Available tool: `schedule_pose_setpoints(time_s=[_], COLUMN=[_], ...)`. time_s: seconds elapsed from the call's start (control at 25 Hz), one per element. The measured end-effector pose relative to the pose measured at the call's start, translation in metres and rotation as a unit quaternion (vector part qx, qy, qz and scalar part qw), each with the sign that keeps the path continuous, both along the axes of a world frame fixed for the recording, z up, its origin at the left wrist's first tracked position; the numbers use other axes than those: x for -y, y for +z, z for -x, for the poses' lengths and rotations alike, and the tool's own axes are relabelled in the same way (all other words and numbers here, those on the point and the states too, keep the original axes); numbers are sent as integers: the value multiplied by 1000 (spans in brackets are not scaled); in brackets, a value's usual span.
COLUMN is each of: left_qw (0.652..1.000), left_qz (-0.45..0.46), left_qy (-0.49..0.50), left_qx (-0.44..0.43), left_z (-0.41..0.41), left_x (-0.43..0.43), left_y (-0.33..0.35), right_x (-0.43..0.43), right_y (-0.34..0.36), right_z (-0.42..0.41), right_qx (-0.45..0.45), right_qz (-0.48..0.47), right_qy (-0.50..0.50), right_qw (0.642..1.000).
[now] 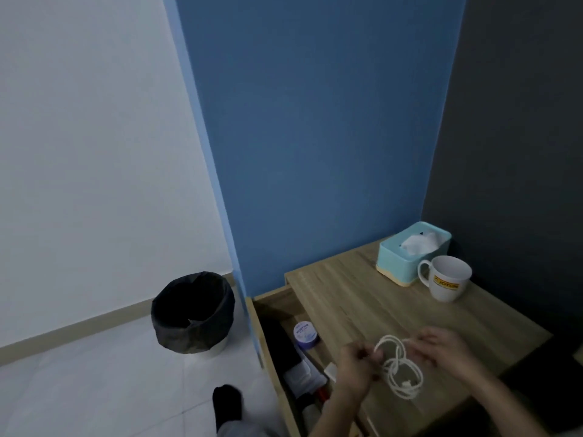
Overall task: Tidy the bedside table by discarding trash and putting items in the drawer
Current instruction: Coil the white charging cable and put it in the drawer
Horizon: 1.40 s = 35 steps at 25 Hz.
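Near the tabletop's [362, 294] front edge, both hands' fingers pinch the white cable [399, 365]; coil loops evenly, then lower it into the open drawer [284, 342].

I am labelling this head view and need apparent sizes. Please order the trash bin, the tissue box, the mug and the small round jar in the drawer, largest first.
1. trash bin, clearly the largest.
2. tissue box.
3. mug, looks near the tissue box in size, so this order is unsure.
4. round jar, the smallest.
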<state>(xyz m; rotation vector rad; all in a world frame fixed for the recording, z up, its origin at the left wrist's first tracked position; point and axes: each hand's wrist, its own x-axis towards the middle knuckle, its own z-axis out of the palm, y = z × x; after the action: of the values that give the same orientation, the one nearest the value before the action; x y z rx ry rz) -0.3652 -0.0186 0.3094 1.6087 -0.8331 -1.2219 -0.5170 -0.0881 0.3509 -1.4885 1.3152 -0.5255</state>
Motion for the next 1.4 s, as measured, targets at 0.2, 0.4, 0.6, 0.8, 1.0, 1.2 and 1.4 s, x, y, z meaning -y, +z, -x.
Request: schedule_pose_setpoints(time_s=[0.2, 0.4, 0.6, 0.8, 1.0, 1.2, 1.4], left_qw=[991, 966, 945, 909, 897, 897, 901], left_qz=[130, 252, 314, 365, 374, 345, 372], left_qy=[-10, 2, 70, 203, 229, 260, 199], left_qx=[1, 54, 54, -10, -57, -97, -99], left_z=[-25, -48, -79, -99, -110, -131, -136], left_x=[-5, -13, -41, -70, -95, -114, -125], left_y=[75, 153, 209, 249, 280, 287, 288], right_x=[-6, -30, -55, -98, -124, -126, -123], right_y=[66, 141, 194, 215, 233, 241, 240], right_z=[-22, -59, -88, -112, -132, -137, -143], right_qx=[20, 54, 173, 143, 174, 404, 544], right_qz=[163, 322, 301, 519, 542, 366, 189], right_qy=[-3, 111, 195, 149, 206, 93, 70], right_qw=[986, 939, 917, 830, 796, 833, 814])
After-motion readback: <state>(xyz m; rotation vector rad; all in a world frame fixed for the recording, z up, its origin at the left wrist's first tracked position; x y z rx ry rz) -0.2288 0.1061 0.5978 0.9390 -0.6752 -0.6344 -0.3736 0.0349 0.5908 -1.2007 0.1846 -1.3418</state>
